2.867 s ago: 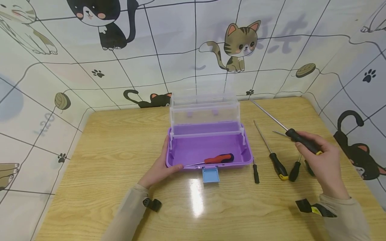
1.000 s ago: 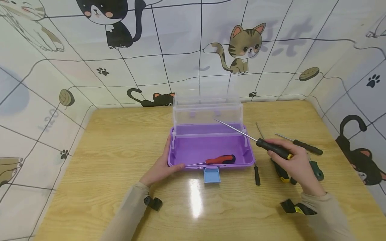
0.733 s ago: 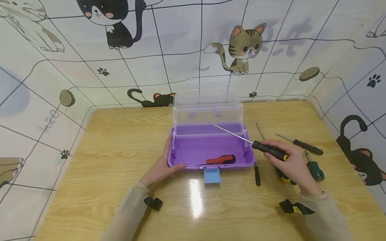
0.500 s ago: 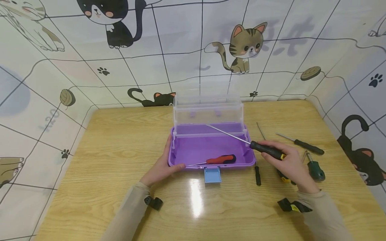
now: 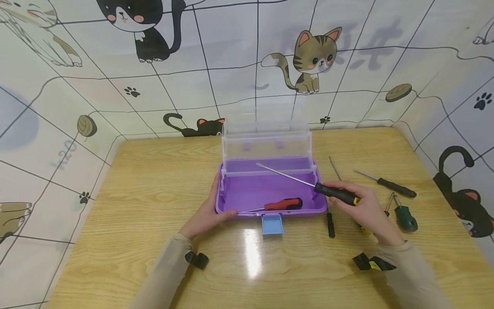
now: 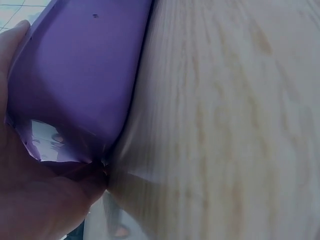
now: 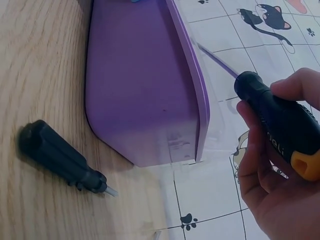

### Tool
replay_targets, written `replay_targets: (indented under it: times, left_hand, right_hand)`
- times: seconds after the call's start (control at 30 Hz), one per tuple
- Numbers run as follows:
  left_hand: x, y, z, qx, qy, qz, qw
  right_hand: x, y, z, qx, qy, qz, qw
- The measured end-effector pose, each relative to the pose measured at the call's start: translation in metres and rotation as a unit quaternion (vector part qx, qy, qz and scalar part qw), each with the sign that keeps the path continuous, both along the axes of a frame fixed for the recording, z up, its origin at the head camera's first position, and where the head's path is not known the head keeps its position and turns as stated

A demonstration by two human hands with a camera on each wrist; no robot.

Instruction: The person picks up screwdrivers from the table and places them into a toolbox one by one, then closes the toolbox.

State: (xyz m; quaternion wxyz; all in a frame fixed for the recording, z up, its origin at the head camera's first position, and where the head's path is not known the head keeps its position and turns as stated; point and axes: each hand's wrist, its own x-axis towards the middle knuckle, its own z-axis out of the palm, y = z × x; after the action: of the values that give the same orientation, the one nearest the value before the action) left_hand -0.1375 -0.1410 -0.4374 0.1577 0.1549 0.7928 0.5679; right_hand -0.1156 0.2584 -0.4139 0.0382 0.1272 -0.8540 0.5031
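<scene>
A purple toolbox [image 5: 247, 189] stands on the table with its clear lid [image 5: 266, 148] raised at the back and its blue latch [image 5: 272, 224] hanging down in front. My left hand [image 5: 206, 216] grips the box's left end, thumb along the front rim. Inside, near the front wall, lies a red and black screwdriver [image 5: 283, 204]. My right hand [image 5: 364, 210] holds a long screwdriver [image 5: 335, 193] by its black and yellow handle. Its shaft slants left above the box opening. In the right wrist view the purple box [image 7: 145, 85] is beside that held screwdriver [image 7: 275, 117].
Right of the box lie a small black screwdriver [image 5: 330, 223], another black screwdriver [image 5: 395, 187] and a stubby green one [image 5: 405, 219]. More screwdrivers are partly hidden by my right hand. A cat-patterned wall covering [image 5: 231, 86] encloses the wooden table [image 5: 146, 193] at the back and sides.
The right hand has carried the long screwdriver leftward from above the tools on the right, lowering its tip over the box. The left hand stays at the box's end.
</scene>
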Motion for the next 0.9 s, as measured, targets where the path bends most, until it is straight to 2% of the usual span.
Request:
replay_targets:
  times: [0.13, 0.27, 0.4, 0.5, 0.63, 0.8, 0.9]
  left_hand:
    - [0.0, 0.001, 0.004, -0.015, 0.016, -0.002, 0.9998]
    - [-0.003, 0.001, 0.009, -0.035, 0.053, -0.008, 0.998]
    - [-0.01, 0.001, 0.011, -0.029, 0.078, -0.021, 0.9963]
    - [-0.02, -0.001, -0.002, -0.024, 0.084, -0.026, 0.9958]
    - [-0.03, -0.004, -0.02, -0.042, 0.088, -0.029, 0.9949]
    - [-0.032, -0.002, -0.02, -0.069, 0.094, -0.034, 0.9926]
    - [-0.031, -0.002, -0.017, -0.098, 0.084, -0.034, 0.991]
  right_hand:
    - [0.002, -0.002, -0.002, -0.014, 0.008, 0.017, 1.0]
    - [0.004, -0.005, -0.003, -0.022, 0.01, 0.038, 0.999]
    - [0.004, -0.007, -0.005, -0.024, 0.017, 0.058, 0.998]
    - [0.003, -0.009, -0.007, -0.027, 0.031, 0.076, 0.996]
    - [0.002, -0.01, -0.01, -0.019, 0.039, 0.093, 0.995]
    - [0.002, -0.013, -0.01, -0.012, 0.03, 0.105, 0.994]
    - [0.0, -0.014, -0.01, -0.005, 0.02, 0.108, 0.994]
